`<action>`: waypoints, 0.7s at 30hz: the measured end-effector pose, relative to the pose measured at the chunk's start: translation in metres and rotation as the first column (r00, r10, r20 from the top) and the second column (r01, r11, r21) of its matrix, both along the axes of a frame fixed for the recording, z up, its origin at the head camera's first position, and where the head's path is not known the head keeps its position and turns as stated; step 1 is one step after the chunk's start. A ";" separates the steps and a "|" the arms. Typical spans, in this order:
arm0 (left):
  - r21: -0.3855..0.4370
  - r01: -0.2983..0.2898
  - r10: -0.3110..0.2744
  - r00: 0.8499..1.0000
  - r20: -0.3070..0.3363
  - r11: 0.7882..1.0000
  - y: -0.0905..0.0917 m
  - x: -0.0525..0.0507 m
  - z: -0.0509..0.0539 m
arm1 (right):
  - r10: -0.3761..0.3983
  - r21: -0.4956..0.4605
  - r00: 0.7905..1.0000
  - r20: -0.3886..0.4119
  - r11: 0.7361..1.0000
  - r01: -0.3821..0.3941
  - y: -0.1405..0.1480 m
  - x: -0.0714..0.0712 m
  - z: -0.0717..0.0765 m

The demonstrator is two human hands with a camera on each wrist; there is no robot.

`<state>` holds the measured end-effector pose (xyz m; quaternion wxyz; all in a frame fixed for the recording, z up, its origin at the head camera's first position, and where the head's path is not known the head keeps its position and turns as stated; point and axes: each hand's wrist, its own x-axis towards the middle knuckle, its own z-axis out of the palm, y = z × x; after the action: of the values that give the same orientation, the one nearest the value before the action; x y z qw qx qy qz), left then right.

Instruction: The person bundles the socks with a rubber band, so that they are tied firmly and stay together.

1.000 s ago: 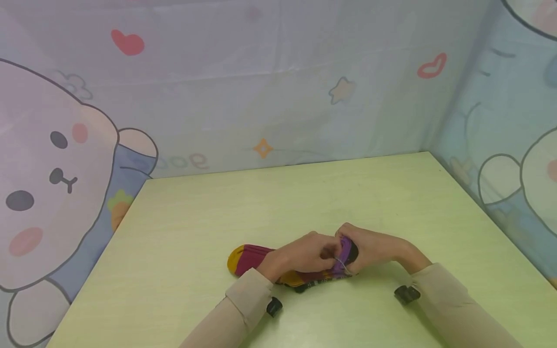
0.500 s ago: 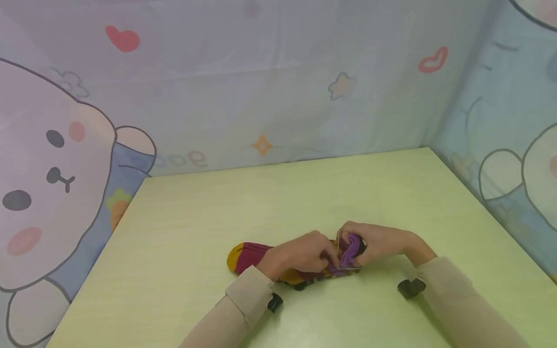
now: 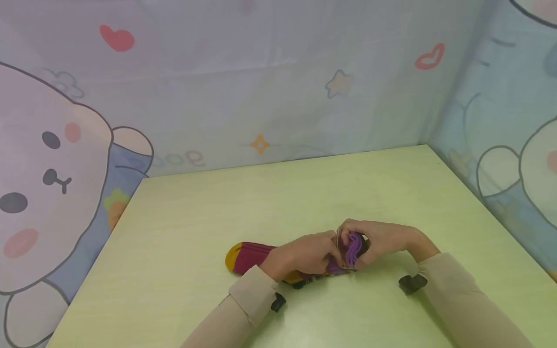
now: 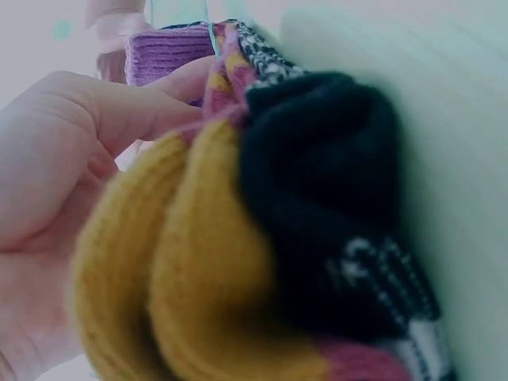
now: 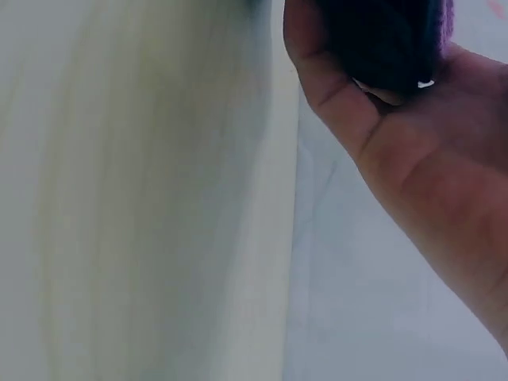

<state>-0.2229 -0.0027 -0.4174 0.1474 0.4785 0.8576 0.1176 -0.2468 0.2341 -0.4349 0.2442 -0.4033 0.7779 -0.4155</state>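
Note:
Near the table's front lies a bundle of socks (image 3: 250, 257), maroon with a mustard toe at its left end. A black-and-white patterned sock (image 4: 325, 175) lies against the mustard heels in the left wrist view. My left hand (image 3: 304, 253) holds the bundle near its right end, the fingers partly hidden by the knit. My right hand (image 3: 385, 239) grips the folded purple cuff (image 3: 354, 249), thumb below and fingers above. A thin pale band (image 3: 337, 238) is stretched around the cuff end between both hands. Dark fabric sits in the right hand's grasp in the right wrist view.
The pale yellow-green table (image 3: 187, 217) extends around the socks on all sides. A printed cloth wall (image 3: 226, 87) stands behind its back edge, with further printed cloth at left and right. Black wrist mounts (image 3: 412, 284) sit beneath both sleeves.
The purple cuff has been folded and bunched up more, and the thin band is stretched wider beside it. My right hand has shifted slightly right; the left has hardly moved.

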 end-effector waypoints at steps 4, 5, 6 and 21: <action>0.007 0.002 -0.002 1.000 -0.006 1.000 -0.002 0.000 -0.002 | -0.076 0.044 0.997 0.002 0.996 0.076 -0.003 0.002 0.000; 0.006 0.002 -0.002 1.000 -0.001 1.000 -0.002 0.000 -0.002 | -0.098 0.056 0.995 -0.009 0.994 0.098 -0.004 0.003 0.000; 0.007 0.001 -0.001 1.000 0.002 1.000 -0.002 -0.001 -0.002 | -0.116 0.069 0.993 -0.023 0.991 0.117 -0.004 0.003 0.000; 0.109 -0.075 0.060 0.988 0.141 0.991 -0.006 -0.001 0.000 | -0.176 0.012 0.984 -0.036 0.984 0.176 -0.002 0.002 0.002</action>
<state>-0.2234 -0.0091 -0.4175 0.1744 0.4475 0.8531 0.2037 -0.2449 0.2324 -0.4324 0.1959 -0.3383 0.8177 -0.4224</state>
